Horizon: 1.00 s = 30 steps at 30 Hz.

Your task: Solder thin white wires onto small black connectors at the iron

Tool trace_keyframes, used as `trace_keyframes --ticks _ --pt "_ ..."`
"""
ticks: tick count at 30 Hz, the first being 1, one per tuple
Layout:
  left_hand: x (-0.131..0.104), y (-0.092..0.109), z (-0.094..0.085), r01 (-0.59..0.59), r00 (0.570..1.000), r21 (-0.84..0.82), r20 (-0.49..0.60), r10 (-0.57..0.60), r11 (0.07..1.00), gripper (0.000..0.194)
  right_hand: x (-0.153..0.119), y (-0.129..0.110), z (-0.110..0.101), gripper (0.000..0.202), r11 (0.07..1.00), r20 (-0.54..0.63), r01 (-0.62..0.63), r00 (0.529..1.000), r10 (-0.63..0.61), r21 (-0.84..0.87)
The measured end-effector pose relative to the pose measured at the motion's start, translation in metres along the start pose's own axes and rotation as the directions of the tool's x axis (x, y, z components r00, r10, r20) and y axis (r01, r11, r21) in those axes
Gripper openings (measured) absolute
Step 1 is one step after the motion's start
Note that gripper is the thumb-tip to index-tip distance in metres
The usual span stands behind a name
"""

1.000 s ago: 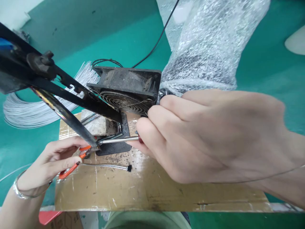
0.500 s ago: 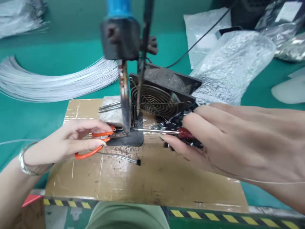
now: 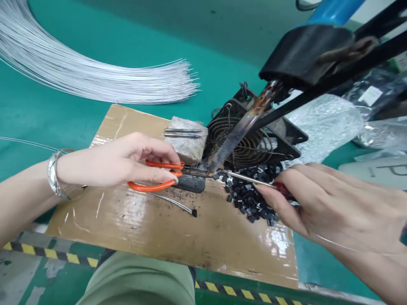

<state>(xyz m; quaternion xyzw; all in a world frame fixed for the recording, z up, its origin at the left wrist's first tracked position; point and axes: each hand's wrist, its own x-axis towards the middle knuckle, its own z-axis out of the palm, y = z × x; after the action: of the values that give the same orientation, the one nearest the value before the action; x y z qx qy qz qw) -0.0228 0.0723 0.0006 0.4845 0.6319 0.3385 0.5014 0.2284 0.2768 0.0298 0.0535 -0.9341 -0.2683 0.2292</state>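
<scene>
My left hand [image 3: 136,163] is closed on orange-handled scissors [image 3: 155,185], whose dark blades point right to the lower tip of a slanted metal tool bit [image 3: 230,142]. From the other side, my right hand [image 3: 333,203] grips a screwdriver [image 3: 248,177] by its red handle. Its thin shaft reaches left toward the same tip; whether it touches the blades or bit, I cannot tell. A black plate [image 3: 192,184] lies beneath the blades. Below it is a short pair of wires [image 3: 174,203] with a black end piece. Many small black pieces [image 3: 251,201] are heaped under the shaft.
A blue-handled tool [image 3: 333,12] in a black clamp [image 3: 305,53] leans over the work. Behind stand a fan [image 3: 244,135] and a pale block [image 3: 190,150] bearing metal rods [image 3: 182,133]. Wire bundle [image 3: 111,78] lies back left, plastic bag [image 3: 327,118] back right, cardboard [image 3: 152,237] underneath.
The view has turned, so the bit and clamp now appear farther right and tilted. Both hands keep their tools near the bit's tip. More of the black pieces now shows.
</scene>
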Motion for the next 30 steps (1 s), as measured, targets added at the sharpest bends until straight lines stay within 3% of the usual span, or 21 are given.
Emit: trace_keyframes --ticks 28,30 --pt "-0.006 0.011 0.006 0.028 0.999 -0.054 -0.016 -0.029 0.998 0.021 0.0 0.004 0.001 0.073 0.996 0.032 0.039 0.999 -0.042 0.08" --pt "-0.006 0.01 0.007 0.014 1.0 -0.055 -0.01 -0.015 0.998 0.02 -0.002 0.003 0.002 0.075 0.993 0.095 -0.07 0.994 0.061 0.098"
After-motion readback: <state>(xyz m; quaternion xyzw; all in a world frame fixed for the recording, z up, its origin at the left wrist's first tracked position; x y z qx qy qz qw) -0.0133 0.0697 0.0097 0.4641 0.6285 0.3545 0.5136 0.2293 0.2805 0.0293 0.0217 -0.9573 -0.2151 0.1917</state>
